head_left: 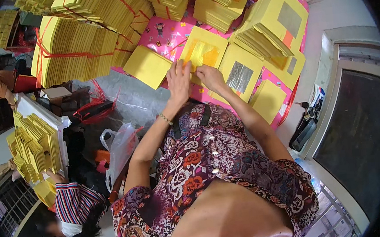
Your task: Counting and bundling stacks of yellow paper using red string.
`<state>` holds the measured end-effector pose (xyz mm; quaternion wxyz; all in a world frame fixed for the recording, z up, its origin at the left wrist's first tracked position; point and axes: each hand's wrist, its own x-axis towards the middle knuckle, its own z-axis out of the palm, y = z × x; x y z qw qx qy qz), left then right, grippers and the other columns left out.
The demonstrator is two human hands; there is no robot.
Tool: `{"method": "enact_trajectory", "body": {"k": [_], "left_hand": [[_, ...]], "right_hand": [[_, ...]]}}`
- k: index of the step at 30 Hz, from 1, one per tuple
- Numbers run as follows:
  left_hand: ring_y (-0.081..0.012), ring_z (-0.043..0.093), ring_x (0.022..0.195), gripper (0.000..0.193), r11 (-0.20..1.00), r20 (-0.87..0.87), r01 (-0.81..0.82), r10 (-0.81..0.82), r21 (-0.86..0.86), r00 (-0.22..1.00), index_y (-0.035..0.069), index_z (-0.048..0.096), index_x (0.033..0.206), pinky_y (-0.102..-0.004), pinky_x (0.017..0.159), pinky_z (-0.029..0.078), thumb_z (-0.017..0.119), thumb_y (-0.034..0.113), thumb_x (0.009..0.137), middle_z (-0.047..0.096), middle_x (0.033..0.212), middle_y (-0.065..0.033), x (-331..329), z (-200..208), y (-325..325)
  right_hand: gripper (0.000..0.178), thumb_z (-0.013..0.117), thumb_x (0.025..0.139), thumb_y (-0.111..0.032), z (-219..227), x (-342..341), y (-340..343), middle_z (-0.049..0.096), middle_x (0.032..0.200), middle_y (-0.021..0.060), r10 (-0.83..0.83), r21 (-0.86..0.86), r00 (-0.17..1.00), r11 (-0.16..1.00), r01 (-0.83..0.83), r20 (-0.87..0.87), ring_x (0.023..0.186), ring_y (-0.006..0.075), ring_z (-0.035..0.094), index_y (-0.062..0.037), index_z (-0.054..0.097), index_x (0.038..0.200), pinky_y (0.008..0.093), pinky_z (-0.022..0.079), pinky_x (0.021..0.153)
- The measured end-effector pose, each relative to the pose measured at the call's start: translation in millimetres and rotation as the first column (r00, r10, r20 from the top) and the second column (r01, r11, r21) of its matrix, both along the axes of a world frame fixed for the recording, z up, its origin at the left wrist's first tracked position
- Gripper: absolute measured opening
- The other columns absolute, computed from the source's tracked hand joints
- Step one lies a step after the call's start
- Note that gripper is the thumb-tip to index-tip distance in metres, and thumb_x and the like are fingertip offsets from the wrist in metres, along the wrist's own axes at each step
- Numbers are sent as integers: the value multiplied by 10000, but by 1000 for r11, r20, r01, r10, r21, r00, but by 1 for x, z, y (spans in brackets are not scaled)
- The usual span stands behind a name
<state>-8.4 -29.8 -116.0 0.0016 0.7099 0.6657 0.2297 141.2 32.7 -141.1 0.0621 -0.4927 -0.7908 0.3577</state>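
A yellow paper sheet with an orange patch and gold foil [211,46] lies before me on a pink patterned table cover [158,36]. My left hand [180,84] rests at its lower left edge, fingers stretched out. At the near edge my right hand [211,77] has its fingers curled and pinched together, apparently on the paper; the fingertips are partly hidden. To the left lies a small stack of plain yellow sheets [148,67]. Right of my right hand is a yellow sheet with a silver foil square [239,77]. Another yellow stack [268,99] sits nearer the right edge.
Tall yellow paper bundles tied with red string [73,49] crowd the back left. A high stack [276,20] stands at the right. A clear plastic bag [121,147] hangs at my left. Beyond it, a person in a striped sleeve [75,200] handles yellow paper bundles [34,143].
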Motion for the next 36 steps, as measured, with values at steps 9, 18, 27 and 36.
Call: {"method": "enact_trajectory", "body": {"k": [9,18,27,36], "left_hand": [[-238,578,875,116,923,-97,306,-335,-232,937,141,667,852,-395,845,383,570,140,789,637,808,-36,-19,-7,53],[-240,639,744,151,873,602,242,72,-424,796,94,676,963,-366,693,461,628,121,823,672,826,-120,-19,78,69],[-85,616,919,307,731,910,590,413,-343,17,-1,577,1169,-254,819,496,634,132,898,663,1071,-43,-9,104,34],[-166,545,1071,605,997,562,-52,73,-54,824,11,432,1270,-292,906,431,748,153,774,565,1144,-126,-5,127,19]], "right_hand": [[233,638,842,-232,41,1,-4,587,976,147,-97,340,958,921,189,-269,978,327,554,-34,623,965,404,441,875],[532,684,864,-289,55,8,-3,481,1173,97,-624,-177,360,632,755,-694,1086,201,479,-34,426,1253,379,410,914],[657,678,851,-365,67,19,1,531,1244,106,-792,-805,161,555,-210,-588,1114,194,542,-12,397,1328,333,458,957],[600,714,826,-245,97,11,-8,561,1199,112,-693,-719,237,694,-37,-681,1082,178,561,10,436,1293,315,476,911]]}}
